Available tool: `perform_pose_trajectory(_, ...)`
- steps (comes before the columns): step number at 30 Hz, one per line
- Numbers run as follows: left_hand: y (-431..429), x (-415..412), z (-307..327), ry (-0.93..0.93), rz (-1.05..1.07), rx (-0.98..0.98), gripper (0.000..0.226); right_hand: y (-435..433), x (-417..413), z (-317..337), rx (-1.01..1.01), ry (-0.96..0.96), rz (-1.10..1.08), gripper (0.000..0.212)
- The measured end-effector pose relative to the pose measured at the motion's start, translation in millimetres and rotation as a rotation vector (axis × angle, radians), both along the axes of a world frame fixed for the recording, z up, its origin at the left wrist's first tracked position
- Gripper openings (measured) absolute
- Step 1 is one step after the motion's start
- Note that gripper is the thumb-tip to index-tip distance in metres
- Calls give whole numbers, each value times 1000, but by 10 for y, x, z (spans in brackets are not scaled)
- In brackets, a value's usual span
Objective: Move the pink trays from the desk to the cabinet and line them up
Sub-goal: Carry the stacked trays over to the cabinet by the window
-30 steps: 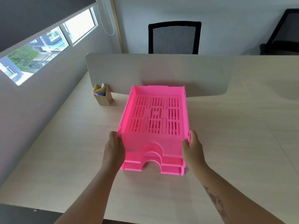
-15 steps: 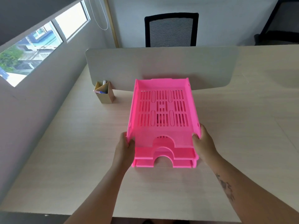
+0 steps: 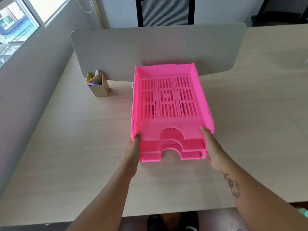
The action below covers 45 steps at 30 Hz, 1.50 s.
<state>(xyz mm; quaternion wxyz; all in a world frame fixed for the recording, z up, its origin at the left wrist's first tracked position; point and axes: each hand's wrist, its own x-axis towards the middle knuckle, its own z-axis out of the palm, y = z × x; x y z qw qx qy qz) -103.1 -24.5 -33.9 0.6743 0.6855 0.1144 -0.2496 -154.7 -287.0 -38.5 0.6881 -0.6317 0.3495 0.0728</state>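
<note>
A stack of pink trays (image 3: 168, 97) with slotted bottoms sits in the middle of the light wooden desk (image 3: 75, 147), arched cut-outs facing me. My left hand (image 3: 133, 150) grips the stack's near left corner, thumb on the rim. Gripping the near right corner is my right hand (image 3: 211, 147), with fingers along the side wall. The front of the stack looks slightly raised off the desk. No cabinet is in view.
A grey divider panel (image 3: 158, 47) stands across the desk just behind the trays. A cardboard pen holder (image 3: 97, 84) stands left of them. A black mesh chair (image 3: 165, 11) is beyond the divider, a window (image 3: 20, 19) at upper left.
The view has tilted down and closer. Both hands have kept their grip on the near corners, and the stack has come slightly toward me and to the right.
</note>
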Motion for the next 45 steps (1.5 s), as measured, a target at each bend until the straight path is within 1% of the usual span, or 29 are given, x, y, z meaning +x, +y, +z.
perform_pose_trajectory(1, -1, 8, -6, 14, 6, -14, 88, 16, -2, 0, 7, -2, -6, 50)
perform_pose_trajectory(2, 0, 33, -2, 18, 28, -22, 87, 24, -3, 15, 8, -16, -8, 54)
perform_pose_trajectory(3, 0, 70, 17, 22, 56, -25, 86, 39, -3, 58, 6, -26, -4, 62)
perform_pose_trajectory(5, 27, 159, 71, 21, 111, -34, 92, 74, 17, 141, 22, -54, -2, 84)
perform_pose_trajectory(6, 47, 200, 110, 31, 132, -38, 95, 100, 33, 192, 27, -69, -4, 87)
perform_pose_trajectory(9, 104, 299, 162, 93, 180, -56, 93, 180, 92, 365, 34, -113, -35, 68)
perform_pose_trajectory(10, 117, 323, 161, 94, 197, -68, 90, 190, 108, 410, 34, -121, -42, 68)
perform_pose_trajectory(12, 122, 327, 174, 80, 228, -95, 88, 178, 151, 448, 33, -109, -47, 81)
perform_pose_trajectory(14, 82, 221, 374, 59, 271, -108, 89, 164, 189, 485, 56, -115, -36, 80)
perform_pose_trajectory(16, 53, 107, 573, 15, 347, -105, 79, 152, 254, 548, 87, -119, -8, 81)
perform_pose_trajectory(17, 47, 69, 647, 4, 396, -99, 72, 156, 303, 576, 90, -124, 20, 83)
perform_pose_trajectory(19, 66, 17, 732, -8, 485, -79, 65, 182, 414, 640, 101, -148, 93, 76)
perform_pose_trajectory(21, 91, -48, 812, -35, 590, -61, 64, 209, 563, 705, 106, -167, 174, 69)
perform_pose_trajectory(26, 198, -375, 984, -77, 891, -27, 69, 414, 877, 905, 120, -203, 443, 71)
perform_pose_trajectory(28, 253, -599, 1067, -98, 1004, -33, 67, 576, 937, 959, 133, -213, 551, 75)
perform_pose_trajectory(29, 268, -739, 1137, -112, 1057, -41, 62, 682, 930, 1008, 143, -217, 607, 75)
perform_pose_trajectory(31, 349, -1049, 1241, -156, 1173, -47, 49, 943, 876, 1102, 173, -222, 713, 69)
perform_pose_trajectory(32, 400, -1228, 1294, -170, 1239, -47, 48, 1095, 815, 1155, 183, -221, 767, 66)
perform_pose_trajectory(34, 530, -1629, 1413, -152, 1370, -27, 63, 1418, 634, 1241, 201, -226, 880, 62)
perform_pose_trajectory(35, 584, -1841, 1476, -139, 1437, -8, 66, 1580, 518, 1282, 207, -230, 939, 61)
perform_pose_trajectory(40, 822, -2982, 1649, -187, 1726, 67, 68, 2346, -237, 1426, 330, -233, 1239, 55)
perform_pose_trajectory(43, 865, -3731, 1753, -225, 1829, 143, 78, 2748, -830, 1468, 391, -241, 1389, 56)
perform_pose_trajectory(44, 888, -4001, 1766, -244, 1869, 165, 78, 2869, -1065, 1490, 414, -242, 1438, 57)
perform_pose_trajectory(45, 854, -4253, 1825, -249, 1909, 177, 74, 2980, -1306, 1517, 437, -244, 1482, 58)
